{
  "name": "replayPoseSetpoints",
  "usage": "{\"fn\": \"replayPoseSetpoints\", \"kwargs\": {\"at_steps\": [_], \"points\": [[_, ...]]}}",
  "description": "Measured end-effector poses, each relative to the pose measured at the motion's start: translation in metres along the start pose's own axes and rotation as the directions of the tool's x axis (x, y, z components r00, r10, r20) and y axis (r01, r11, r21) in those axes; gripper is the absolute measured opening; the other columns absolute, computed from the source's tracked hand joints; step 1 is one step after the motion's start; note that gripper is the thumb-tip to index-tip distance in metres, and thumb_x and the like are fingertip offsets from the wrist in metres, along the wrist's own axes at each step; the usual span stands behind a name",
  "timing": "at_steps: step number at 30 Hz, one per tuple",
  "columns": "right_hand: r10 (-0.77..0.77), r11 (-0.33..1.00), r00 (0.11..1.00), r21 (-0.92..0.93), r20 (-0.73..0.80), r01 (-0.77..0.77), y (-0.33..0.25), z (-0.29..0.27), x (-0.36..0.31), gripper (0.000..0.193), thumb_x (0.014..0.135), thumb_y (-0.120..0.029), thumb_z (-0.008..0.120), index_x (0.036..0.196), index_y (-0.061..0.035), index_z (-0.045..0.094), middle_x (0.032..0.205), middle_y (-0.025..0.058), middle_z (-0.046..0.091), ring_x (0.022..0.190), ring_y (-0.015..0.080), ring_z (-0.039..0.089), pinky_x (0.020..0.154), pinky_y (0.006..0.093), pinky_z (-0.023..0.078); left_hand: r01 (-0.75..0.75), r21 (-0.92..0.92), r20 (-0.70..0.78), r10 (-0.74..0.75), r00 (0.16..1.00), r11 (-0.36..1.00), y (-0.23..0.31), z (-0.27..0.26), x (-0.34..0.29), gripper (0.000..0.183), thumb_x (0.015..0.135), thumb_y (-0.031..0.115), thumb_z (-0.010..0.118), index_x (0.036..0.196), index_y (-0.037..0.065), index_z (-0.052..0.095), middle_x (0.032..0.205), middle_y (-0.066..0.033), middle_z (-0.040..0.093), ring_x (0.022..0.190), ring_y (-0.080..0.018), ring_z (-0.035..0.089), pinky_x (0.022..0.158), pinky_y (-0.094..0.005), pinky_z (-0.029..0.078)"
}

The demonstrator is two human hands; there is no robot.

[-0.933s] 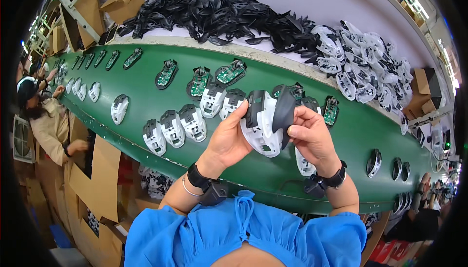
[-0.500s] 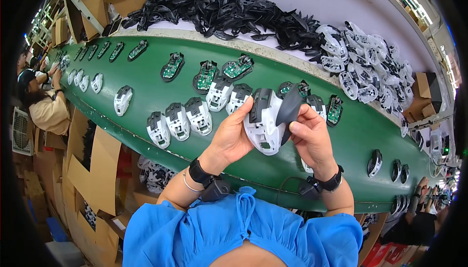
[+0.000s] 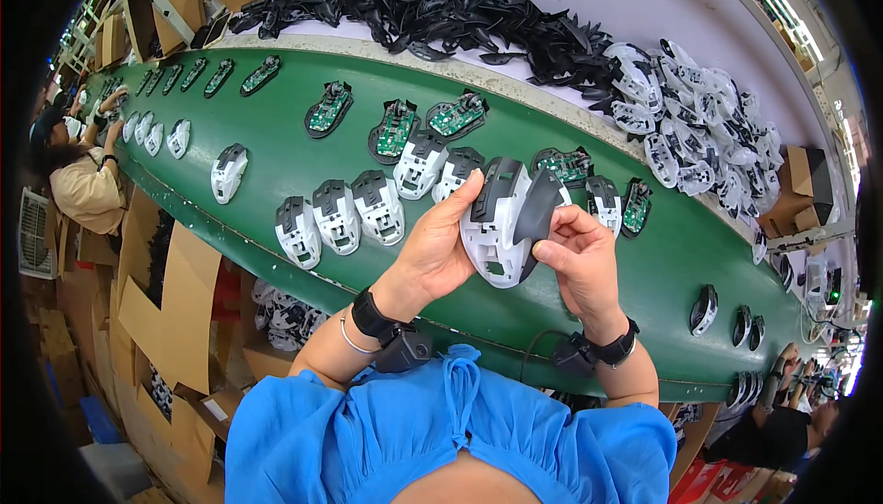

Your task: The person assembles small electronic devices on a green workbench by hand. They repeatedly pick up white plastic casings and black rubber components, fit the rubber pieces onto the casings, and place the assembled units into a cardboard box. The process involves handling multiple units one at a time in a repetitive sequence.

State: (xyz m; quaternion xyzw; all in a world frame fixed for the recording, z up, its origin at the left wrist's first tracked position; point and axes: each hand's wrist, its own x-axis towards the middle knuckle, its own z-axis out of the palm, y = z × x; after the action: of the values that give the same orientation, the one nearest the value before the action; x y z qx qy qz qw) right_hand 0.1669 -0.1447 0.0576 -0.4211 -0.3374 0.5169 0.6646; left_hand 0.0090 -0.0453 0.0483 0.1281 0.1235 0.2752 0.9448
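My left hand grips a white-and-black computer mouse shell by its left side, fingers behind it. A dark curved side panel lies against the shell's right side, its upper end standing a little away. My right hand pinches this panel between thumb and fingers near its lower edge. Just beyond the shell, another white mouse shell and green circuit boards on black bases, one of them a circuit board, rest on the green belt. Further white shells stand in a row to the left.
Behind the green conveyor belt, a ledge carries a heap of black side panels and a pile of white shells. Cardboard boxes stand below left. A co-worker sits at far left; another person is at far right.
My right hand has brought the dark panel closer against the shell's right side, and it now lies flatter along it. My left hand keeps its hold on the shell.
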Motion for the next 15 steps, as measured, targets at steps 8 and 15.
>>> {"fn": "replayPoseSetpoints", "kwargs": {"at_steps": [8,15], "points": [[0.051,0.996,0.999,0.068,0.004,-0.051,0.001,0.010,-0.002,0.057,0.076,0.006,0.073,0.127,0.0018,0.048,0.102,0.0118,0.065,0.094,0.0164,0.065,0.081,0.0277,0.053,0.004,0.148,-0.081,0.008,0.997,0.989,0.006,0.000,0.002,0.037,0.099,0.035,0.048,0.118,0.005,0.058,0.109,-0.0073,0.065,0.098,-0.0170,0.065,0.084,-0.0343,0.054],[0.104,0.981,0.993,0.169,-0.055,-0.093,0.015,0.009,-0.005,0.067,0.079,0.005,0.069,0.138,0.0023,0.038,0.102,0.0108,0.065,0.095,0.0165,0.064,0.085,0.0304,0.052,0.025,0.153,-0.152,-0.002,0.988,0.988,0.005,0.005,0.002,0.039,0.098,0.038,0.050,0.110,0.003,0.062,0.101,-0.0069,0.068,0.089,-0.0156,0.067,0.077,-0.0315,0.056]]}}
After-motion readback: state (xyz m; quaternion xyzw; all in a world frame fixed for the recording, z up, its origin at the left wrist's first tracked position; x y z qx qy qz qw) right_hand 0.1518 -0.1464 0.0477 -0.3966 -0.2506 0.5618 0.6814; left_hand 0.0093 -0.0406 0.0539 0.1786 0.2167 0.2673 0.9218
